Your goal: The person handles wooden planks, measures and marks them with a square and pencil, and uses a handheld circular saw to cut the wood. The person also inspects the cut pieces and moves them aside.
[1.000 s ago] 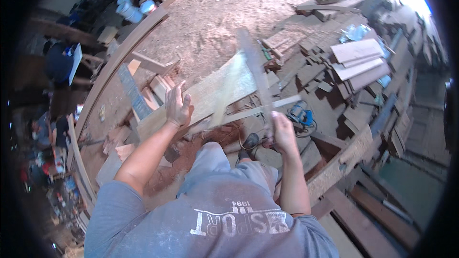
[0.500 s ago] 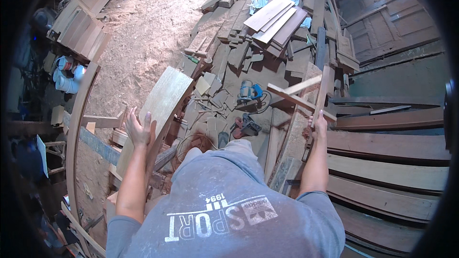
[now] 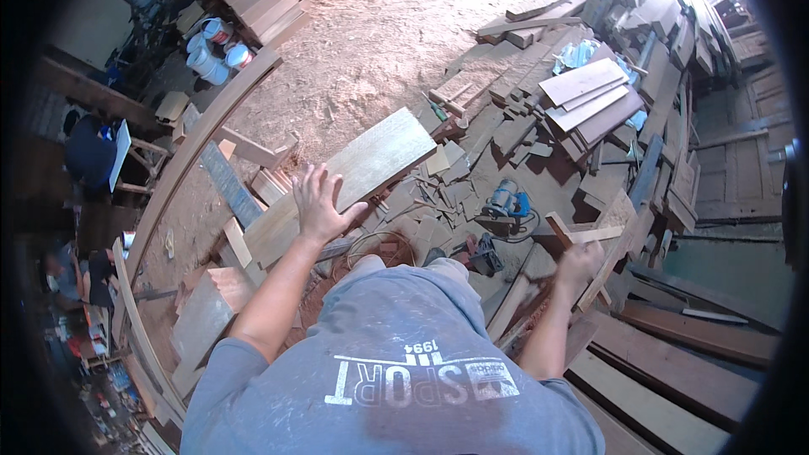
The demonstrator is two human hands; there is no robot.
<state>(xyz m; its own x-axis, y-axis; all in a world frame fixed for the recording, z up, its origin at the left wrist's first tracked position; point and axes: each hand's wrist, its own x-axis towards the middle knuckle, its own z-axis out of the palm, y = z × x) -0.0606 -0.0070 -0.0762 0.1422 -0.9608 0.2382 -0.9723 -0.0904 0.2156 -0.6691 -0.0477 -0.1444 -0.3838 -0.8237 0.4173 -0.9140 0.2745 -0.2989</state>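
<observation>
My left hand (image 3: 318, 200) is raised with fingers spread, holding nothing, just above a wide pale plank (image 3: 362, 170) that lies slanted on the scrap pile. My right hand (image 3: 579, 263) is closed around a thin wooden strip (image 3: 590, 236) at the right, beside a heap of dark boards. My grey printed shirt (image 3: 396, 362) fills the lower middle of the view.
A blue power tool (image 3: 506, 199) lies among offcuts ahead. Stacked planks (image 3: 586, 93) sit at the upper right, long boards (image 3: 674, 345) at the lower right. A curved wooden beam (image 3: 181, 177) runs along the left. White buckets (image 3: 211, 50) stand far left. Sawdust floor (image 3: 388, 25) spreads beyond.
The view has swung back toward the left. My left hand has let go of the wide plank and lifted off it. My right hand still grips the thin strip.
</observation>
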